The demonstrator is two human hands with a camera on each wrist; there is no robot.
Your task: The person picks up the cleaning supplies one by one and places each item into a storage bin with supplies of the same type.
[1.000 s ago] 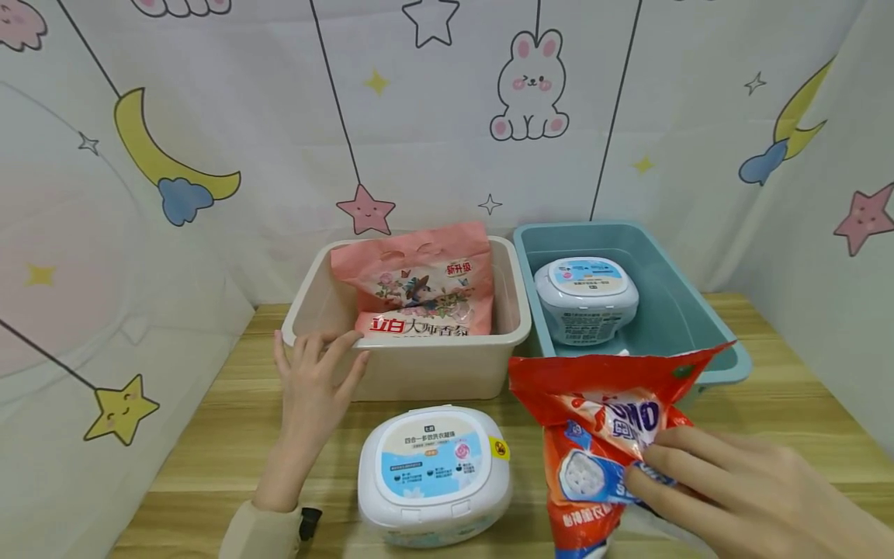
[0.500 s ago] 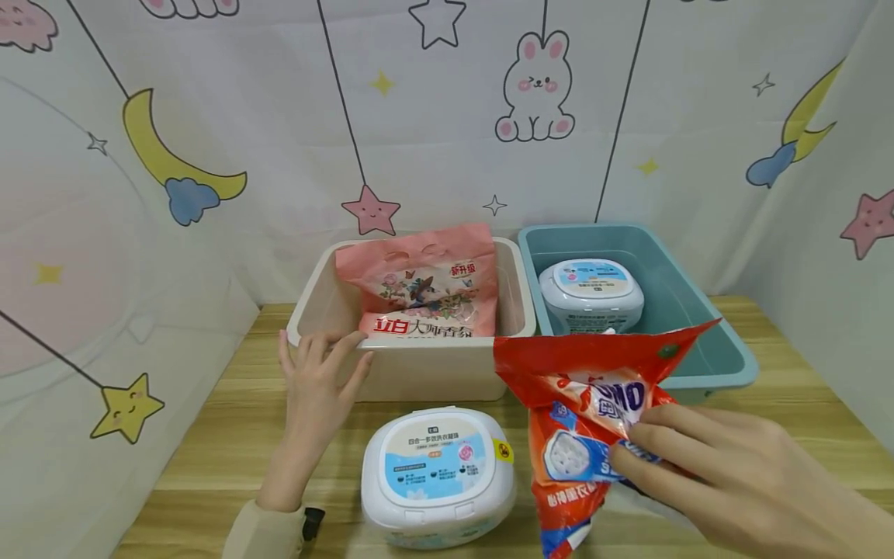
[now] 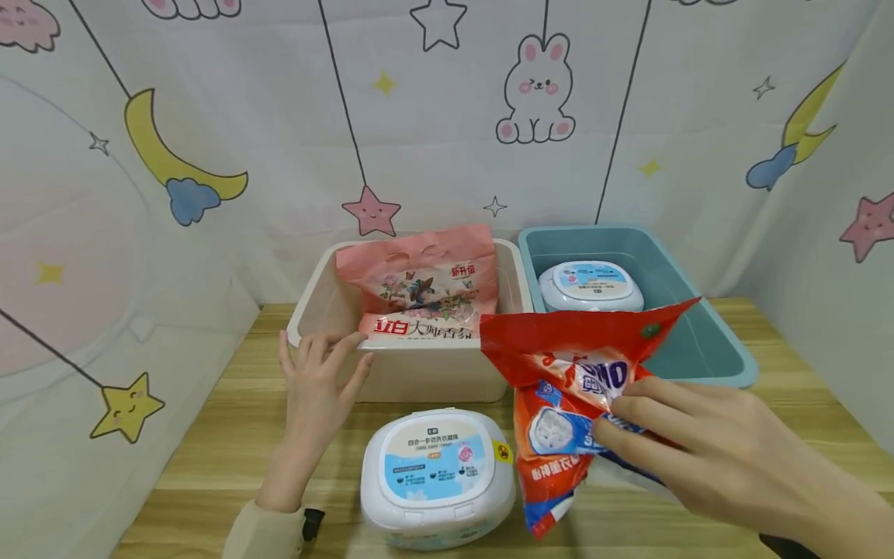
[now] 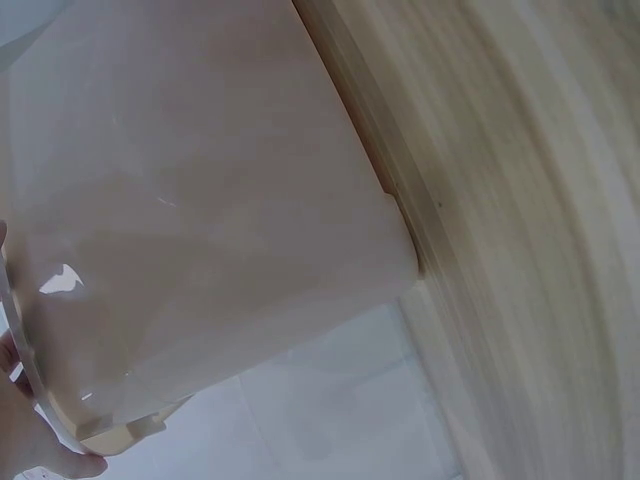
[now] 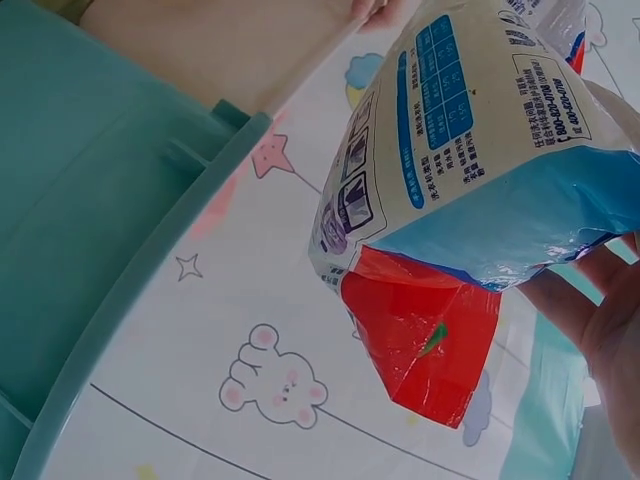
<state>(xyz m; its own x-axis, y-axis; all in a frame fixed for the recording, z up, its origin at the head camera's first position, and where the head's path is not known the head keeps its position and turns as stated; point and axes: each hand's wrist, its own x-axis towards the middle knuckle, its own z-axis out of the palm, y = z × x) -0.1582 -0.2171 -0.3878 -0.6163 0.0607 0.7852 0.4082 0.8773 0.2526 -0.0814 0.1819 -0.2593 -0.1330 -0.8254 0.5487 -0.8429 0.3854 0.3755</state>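
My right hand grips a red OMO bag of laundry detergent by its side, in front of the teal bin. The right wrist view shows the bag's printed white and blue back, with the hand at its right edge. My left hand holds the front rim of the cream bin near its left corner, fingers over the rim and thumb in front. Inside that bin stands a pink bag with a flower print. In the left wrist view, the cream bin's wall fills much of the picture.
On the wooden table, a white lidded tub with a blue label stands before the cream bin. A similar tub sits inside the teal bin. Behind both bins hangs a patterned white cloth.
The red bag and my right hand have moved up and to the left, now covering more of the teal bin's front. My left hand has stayed on the cream bin's rim.
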